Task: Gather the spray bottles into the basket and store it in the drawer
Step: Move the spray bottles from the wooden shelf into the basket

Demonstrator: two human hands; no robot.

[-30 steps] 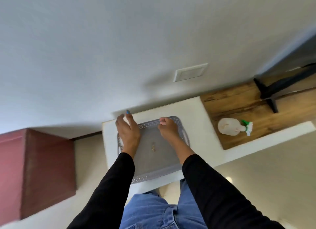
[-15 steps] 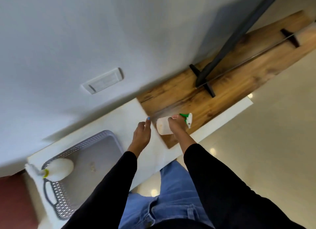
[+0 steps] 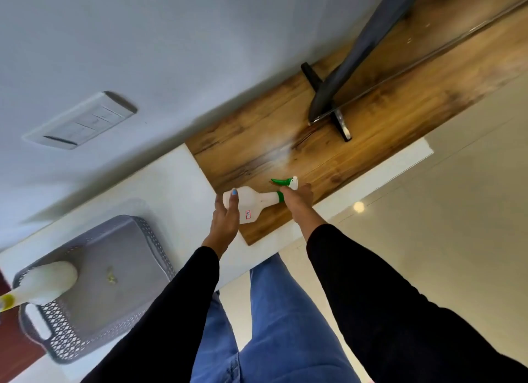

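Nearest the camera, bottom of frame: blue jeans and two black sleeves are reaching up toward the counter.

Right hand (image 3: 295, 195) is closing around the neck of the green-trigger spray bottle (image 3: 251, 202), fingers wrapped just below the green collar, so it is carrying the bottle. Left hand (image 3: 225, 214) is cupping the fat base end, fingers loosely curled against it and not fully closed; a blue-painted nail is lying on the white body. That reads as support, not the main grip.

The bottle is lying roughly horizontal at frame centre, over the seam between the white counter (image 3: 171, 179) and the wood top (image 3: 357, 125). Long axis is running left-right: base left, nozzle right.

Key relation: the grey perforated basket (image 3: 148, 239) is sitting lower left, well apart from the bottle, on the base-end side. The left hand is nearer to it, so the transfer probably goes leftward, base first.

Count: two spray bottles. This one is in hand; the yellow-collared spray bottle (image 3: 47, 281) is already lying in the basket at its left end, neck over the rim. One basket. No drawer is identifiable.

Judgement: second bottle mid-transfer, storing not yet begun.

Farther up: a black stand foot (image 3: 328, 97) on the wood, and a wall switch plate (image 3: 83, 119) at upper left.
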